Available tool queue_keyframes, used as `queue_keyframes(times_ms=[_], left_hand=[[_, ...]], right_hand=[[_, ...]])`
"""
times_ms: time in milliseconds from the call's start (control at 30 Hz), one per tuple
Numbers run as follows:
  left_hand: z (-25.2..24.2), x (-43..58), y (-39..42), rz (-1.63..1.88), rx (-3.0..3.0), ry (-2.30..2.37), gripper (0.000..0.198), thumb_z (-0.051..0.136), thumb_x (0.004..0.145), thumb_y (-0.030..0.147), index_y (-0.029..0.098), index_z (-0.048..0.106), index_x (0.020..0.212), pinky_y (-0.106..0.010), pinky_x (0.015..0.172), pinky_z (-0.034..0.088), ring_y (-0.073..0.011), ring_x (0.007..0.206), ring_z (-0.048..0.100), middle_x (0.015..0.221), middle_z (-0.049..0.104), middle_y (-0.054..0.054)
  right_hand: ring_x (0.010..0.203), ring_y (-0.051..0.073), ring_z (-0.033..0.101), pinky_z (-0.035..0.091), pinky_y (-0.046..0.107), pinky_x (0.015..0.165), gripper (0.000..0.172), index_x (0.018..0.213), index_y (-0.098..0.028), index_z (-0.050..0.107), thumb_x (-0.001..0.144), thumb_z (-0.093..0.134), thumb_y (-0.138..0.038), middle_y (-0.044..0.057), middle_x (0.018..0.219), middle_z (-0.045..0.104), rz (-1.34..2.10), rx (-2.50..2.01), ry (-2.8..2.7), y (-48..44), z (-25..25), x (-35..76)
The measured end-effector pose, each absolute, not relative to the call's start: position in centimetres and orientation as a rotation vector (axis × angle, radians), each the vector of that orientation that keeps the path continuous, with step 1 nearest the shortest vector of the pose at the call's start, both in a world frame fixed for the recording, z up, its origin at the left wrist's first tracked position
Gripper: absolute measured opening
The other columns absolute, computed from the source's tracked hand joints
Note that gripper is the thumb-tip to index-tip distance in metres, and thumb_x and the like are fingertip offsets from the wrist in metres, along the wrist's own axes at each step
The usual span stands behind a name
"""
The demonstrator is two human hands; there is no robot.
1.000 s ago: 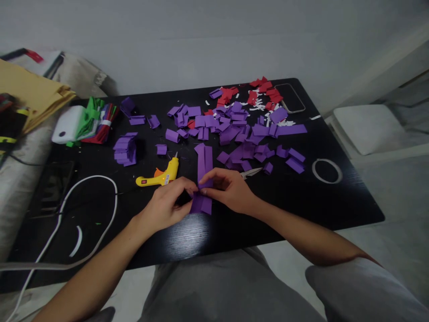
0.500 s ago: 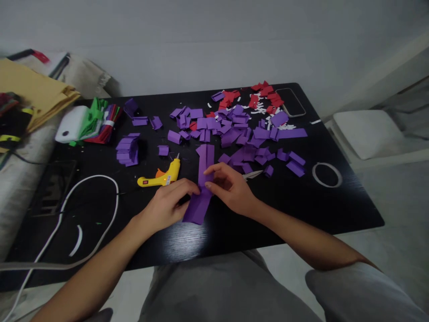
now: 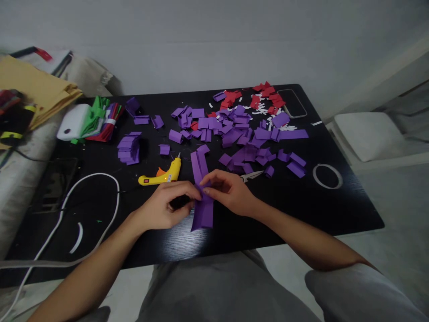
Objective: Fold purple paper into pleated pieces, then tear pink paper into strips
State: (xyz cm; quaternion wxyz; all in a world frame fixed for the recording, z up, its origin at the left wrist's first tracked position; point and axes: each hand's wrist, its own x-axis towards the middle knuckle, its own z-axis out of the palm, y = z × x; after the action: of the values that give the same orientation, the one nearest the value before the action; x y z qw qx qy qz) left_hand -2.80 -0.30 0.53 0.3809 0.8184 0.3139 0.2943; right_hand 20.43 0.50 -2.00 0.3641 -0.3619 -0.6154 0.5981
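A long purple paper strip [image 3: 203,214], creased lengthwise, lies on the black table between my hands. My left hand [image 3: 169,203] pinches its left edge near the middle with bent fingers. From the other side my right hand [image 3: 229,190] grips the same strip, thumb and fingertips close together on it. The fingertips of both hands nearly meet, and they cover the strip's middle. Just left of the strip's far end lies a yellow glue gun [image 3: 161,175], nozzle pointing away. Scissors [image 3: 251,176] lie beyond my right hand, their handles hidden.
Many folded purple paper pieces [image 3: 241,134] spread across the table's far half, with red pieces [image 3: 268,94] behind. A purple stack [image 3: 129,148] stands at left. A white cable [image 3: 115,197] loops at the near left. A tape ring [image 3: 327,176] lies right.
The purple strip has turned, its far end swinging left and its near end right. Both hands have shifted slightly towards me with it, still holding it.
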Motion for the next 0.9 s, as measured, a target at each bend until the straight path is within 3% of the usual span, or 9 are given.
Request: queue_keyframes(times_ms=[100,233,433,633,900], left_hand=[[0.6,-2.8,-0.4,0.767,2.138,0.775,0.015,0.067,0.085,0.01,0.019,0.07,0.097,-0.026,0.076,0.058,-0.0162,0.081,0.074,0.091,0.077,-0.004],[0.5,-2.9,-0.4,0.791,2.158,0.807,0.012,0.07,0.085,0.015,0.019,0.07,0.097,-0.027,0.074,0.058,-0.0169,0.08,0.074,0.092,0.077,-0.004],[0.3,-3.0,-0.2,0.778,2.184,0.837,0.013,0.069,0.084,0.013,0.019,0.068,0.096,-0.026,0.075,0.057,-0.0163,0.082,0.073,0.092,0.076,-0.004],[0.5,-3.0,-0.3,0.759,2.192,0.845,0.018,0.067,0.086,0.012,0.018,0.068,0.103,-0.028,0.077,0.058,-0.0177,0.085,0.074,0.095,0.077,-0.006],[1.0,-3.1,-0.2,0.793,2.182,0.791,0.024,0.059,0.086,0.008,0.019,0.07,0.105,-0.03,0.078,0.057,-0.0189,0.087,0.072,0.096,0.076,-0.006]], right_hand=[[0.081,0.016,0.065,0.054,0.028,0.07,0.012,0.104,-0.021,0.074,0.094,0.069,-0.027,0.003,0.093,0.071,1.481,-0.919,-1.622,0.4,-1.8,20.6],[0.107,0.021,0.065,0.059,0.038,0.089,0.019,0.102,-0.024,0.077,0.093,0.063,-0.014,0.01,0.128,0.062,1.023,-0.909,-1.686,0.3,-1.2,21.1],[0.102,0.021,0.069,0.058,0.039,0.093,0.041,0.113,-0.023,0.076,0.079,0.063,-0.002,0.008,0.109,0.068,1.096,-0.515,-1.963,-0.1,-0.9,21.3],[0.095,0.018,0.069,0.058,0.034,0.088,0.022,0.094,-0.021,0.071,0.083,0.065,-0.004,0.006,0.104,0.067,1.074,-0.526,-1.984,0.0,-1.5,21.1],[0.083,0.017,0.066,0.056,0.032,0.075,0.026,0.084,-0.024,0.052,0.078,0.062,0.0,0.004,0.091,0.069,0.909,-0.523,-1.99,0.2,-1.7,21.2]])
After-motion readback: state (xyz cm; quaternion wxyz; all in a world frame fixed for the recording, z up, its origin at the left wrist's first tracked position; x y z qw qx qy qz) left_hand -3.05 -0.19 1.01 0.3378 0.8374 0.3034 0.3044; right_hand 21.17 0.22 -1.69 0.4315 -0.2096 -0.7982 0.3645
